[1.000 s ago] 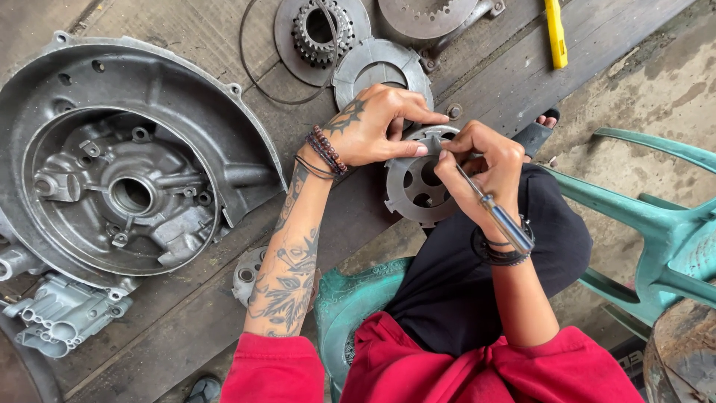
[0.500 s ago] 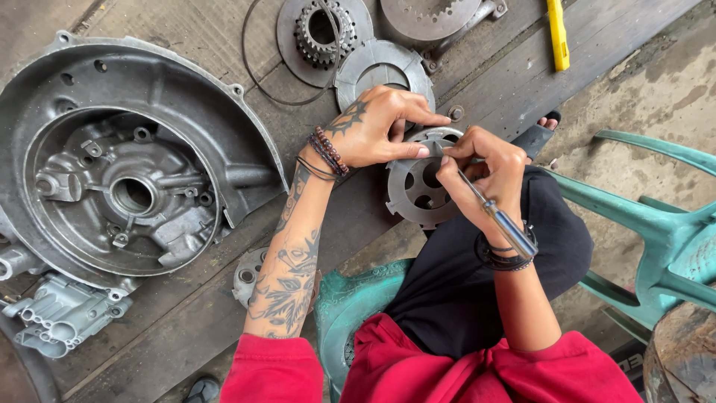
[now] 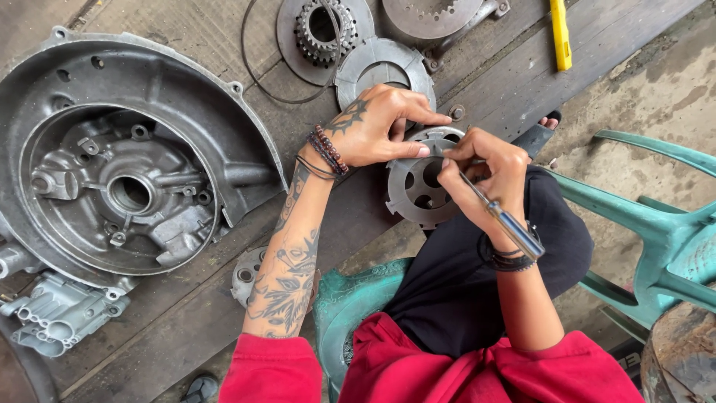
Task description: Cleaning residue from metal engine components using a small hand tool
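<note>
My left hand point(image 3: 377, 127) grips the upper left edge of a round grey metal clutch plate point(image 3: 419, 183) with holes and notched rim, held over my knee. My right hand point(image 3: 485, 175) is closed around a screwdriver with a metal shaft and blue-grey handle point(image 3: 514, 233), its tip pressed to the plate's top rim near my left thumb. The handle points back along my right wrist.
A large grey engine casing point(image 3: 127, 172) lies on the wooden planks at left, a smaller cast part point(image 3: 56, 317) below it. A sprocket on a disc point(image 3: 322, 28), a ring plate point(image 3: 384, 67), a wire ring and a yellow tool point(image 3: 559, 33) lie above. Green plastic chair point(image 3: 656, 216) at right.
Both hands and the plate have stayed almost in place; the right hand shifts only slightly with the screwdriver at the plate's rim.
</note>
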